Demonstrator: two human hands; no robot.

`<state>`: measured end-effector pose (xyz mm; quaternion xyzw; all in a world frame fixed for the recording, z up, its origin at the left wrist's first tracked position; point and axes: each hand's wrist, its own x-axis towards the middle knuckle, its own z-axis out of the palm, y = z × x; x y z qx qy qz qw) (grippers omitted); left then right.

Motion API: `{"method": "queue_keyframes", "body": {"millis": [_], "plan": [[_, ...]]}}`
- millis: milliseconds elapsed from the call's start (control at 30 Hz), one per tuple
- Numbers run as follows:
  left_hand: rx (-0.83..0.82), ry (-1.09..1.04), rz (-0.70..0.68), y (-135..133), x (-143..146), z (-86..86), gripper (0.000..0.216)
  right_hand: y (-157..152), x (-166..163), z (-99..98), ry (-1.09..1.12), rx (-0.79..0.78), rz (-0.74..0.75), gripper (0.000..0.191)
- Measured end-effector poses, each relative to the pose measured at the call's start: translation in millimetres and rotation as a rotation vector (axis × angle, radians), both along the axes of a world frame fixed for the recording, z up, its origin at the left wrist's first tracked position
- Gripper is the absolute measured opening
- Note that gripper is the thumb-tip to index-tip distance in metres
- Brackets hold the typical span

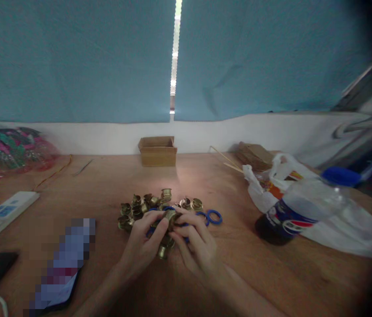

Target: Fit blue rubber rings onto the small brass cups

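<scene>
Between my two hands is a small brass-coloured metal fitting [171,215], gripped by the fingers of both. My left hand [144,235] pinches it with thumb and forefinger from the left. From the right, the fingers of my right hand [197,240] close round it and cover part of it. Several similar brass fittings [136,212] lie in a loose heap behind and to the left. One more brass fitting [162,252] is just below my fingers. Blue rings [214,216] lie right of my right hand, and others show partly behind my fingers.
An open cardboard box [158,156] stands against the wall. At right are a cola bottle [283,222], a white plastic bag [258,193] and a brown packet [253,155]. Leftward lie a blurred-out phone [65,268], a white power strip [10,213] and plastic-wrapped goods [10,149].
</scene>
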<state>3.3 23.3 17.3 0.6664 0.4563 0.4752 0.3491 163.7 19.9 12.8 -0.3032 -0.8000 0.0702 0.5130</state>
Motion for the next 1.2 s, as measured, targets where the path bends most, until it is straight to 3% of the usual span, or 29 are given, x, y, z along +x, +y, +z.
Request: {"method": "queue_keyframes", "body": {"millis": [133, 533, 833, 1033, 1200], "plan": [[-0.093, -0.148, -0.061, 1, 2, 1.7, 0.024, 2, 1, -2.9, -0.023, 0.019, 0.0, 0.021], [-0.346, -0.452, -0.036, 7, 5, 3.8, 0.021, 5, 3, -0.1, 0.058, -0.067, -0.123, 0.035], [-0.424, -0.704, -0.13, 10, 2, -9.1, 0.022, 5, 4, -0.2, 0.031, -0.118, -0.106, 0.038], [-0.342, -0.633, -0.18, 11, 2, -7.7, 0.035, 8, 5, -1.2, -0.056, -0.13, -0.101, 0.043], [-0.196, -0.415, 0.049, 14, -4, 0.5, 0.032, 12, 7, 0.6, -0.076, -0.16, -0.11, 0.038]]}}
